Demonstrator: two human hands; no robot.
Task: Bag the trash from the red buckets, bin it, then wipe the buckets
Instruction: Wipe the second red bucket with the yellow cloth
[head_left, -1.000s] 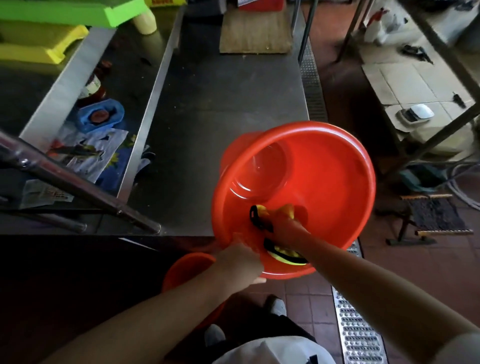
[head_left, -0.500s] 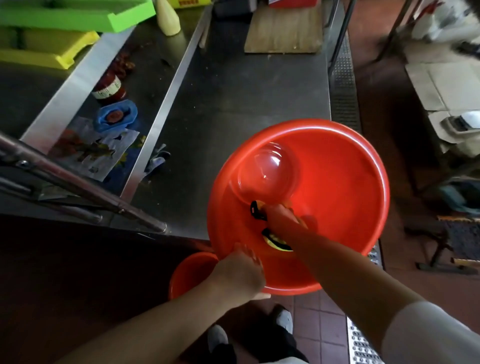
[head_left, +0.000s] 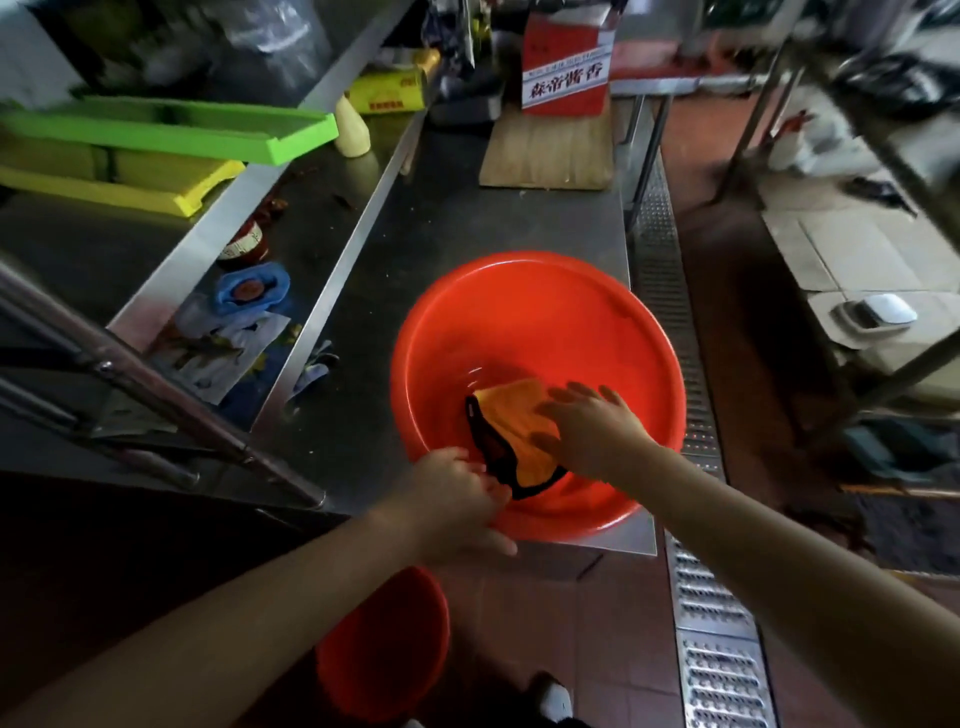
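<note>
Far left, green tray (head_left: 171, 132) and yellow tray (head_left: 119, 179) sit stacked on the steel counter (head_left: 457, 218). My left hand (head_left: 457, 501) grips the near rim of the red bucket (head_left: 540, 322), thumb outside the wall, fingers curled over the edge. The bucket rests at the counter's near corner. Inside it lies a yellow cloth (head_left: 514, 415) with black trim; my right hand (head_left: 592, 428) presses it flat, fingers spread and straight. A second red bucket (head_left: 384, 644) stands on the floor below.
</note>
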